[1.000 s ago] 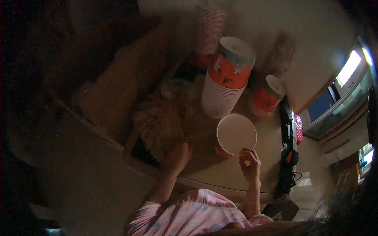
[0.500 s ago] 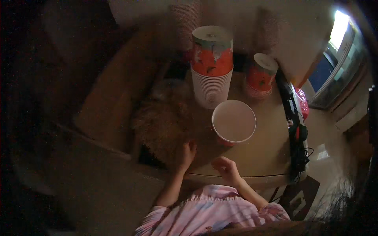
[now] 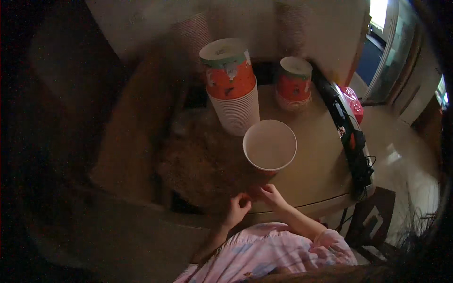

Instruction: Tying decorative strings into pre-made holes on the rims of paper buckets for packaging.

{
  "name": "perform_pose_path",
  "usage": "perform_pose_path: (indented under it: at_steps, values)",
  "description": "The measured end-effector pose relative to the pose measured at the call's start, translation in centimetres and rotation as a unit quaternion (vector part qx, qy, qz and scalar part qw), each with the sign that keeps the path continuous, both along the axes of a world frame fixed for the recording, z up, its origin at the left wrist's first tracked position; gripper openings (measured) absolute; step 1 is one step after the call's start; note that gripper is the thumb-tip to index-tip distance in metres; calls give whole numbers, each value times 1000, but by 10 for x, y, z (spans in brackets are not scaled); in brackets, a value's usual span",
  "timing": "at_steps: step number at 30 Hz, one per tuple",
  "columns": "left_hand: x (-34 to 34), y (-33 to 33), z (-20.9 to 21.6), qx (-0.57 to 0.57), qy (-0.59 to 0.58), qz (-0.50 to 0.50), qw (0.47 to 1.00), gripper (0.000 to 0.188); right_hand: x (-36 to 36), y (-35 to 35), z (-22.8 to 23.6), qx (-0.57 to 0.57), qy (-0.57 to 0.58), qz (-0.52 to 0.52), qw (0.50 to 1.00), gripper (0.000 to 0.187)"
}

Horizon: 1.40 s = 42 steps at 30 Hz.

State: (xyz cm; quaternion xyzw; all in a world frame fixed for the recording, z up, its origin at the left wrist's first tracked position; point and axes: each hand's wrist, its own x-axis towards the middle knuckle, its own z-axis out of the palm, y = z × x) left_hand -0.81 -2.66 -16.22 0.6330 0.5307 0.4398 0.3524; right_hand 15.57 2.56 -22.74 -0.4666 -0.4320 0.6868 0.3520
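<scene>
My left hand [image 3: 237, 210] is at the table's near edge, thumb and forefinger curled toward each other. My right hand [image 3: 272, 197] is close beside it, fingers bent inward to the left. Whatever they may hold between them is too small and dim to make out. Just beyond the hands, a large paper cup [image 3: 270, 145] stands mouth up, white inside, apart from both. Behind it rises a tall stack of paper cups [image 3: 232, 87], upside down, with orange and green sides and white rims. A shorter stack of similar paper cups [image 3: 293, 85] stands further right.
A brown, shaggy-looking patch [image 3: 196, 172] lies on the table [image 3: 316, 160] left of the cup. Black items with cables [image 3: 356, 160] line the right edge. Beyond them is a pink object [image 3: 351, 104]. A wall closes off the back; the left side is very dark.
My hands have come together; the left moved right and nearer me, its fingers curling. The whole view has shifted, so the cups appear further left, apparently without being moved.
</scene>
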Motion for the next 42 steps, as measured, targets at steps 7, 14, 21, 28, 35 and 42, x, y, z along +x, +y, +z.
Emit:
perform_pose_path:
  at_steps: [7, 14, 21, 28, 35, 42]
  values:
    - [-2, -12, 14, -156, 0, -84, 984, 16, -9, -16, 22, 21, 137, 9, 990, 22]
    - [10, -10, 28, -130, 8, -144, 981, 13, 7, -19, 64, -50, 213, 8, 976, 35]
    - [18, -15, 34, -129, -20, -132, 983, 8, -2, -18, 36, -54, 174, 27, 983, 46]
    - [-3, -17, -5, -178, -53, -137, 973, 6, 23, -17, 77, -45, 362, 40, 930, 21]
    - [-57, -7, -9, -192, 31, -45, 980, 13, 87, -8, 126, 95, 448, -103, 883, 11]
    - [-69, -11, -1, -115, 49, -25, 992, 17, 111, -11, 131, 109, 450, -150, 874, 15]
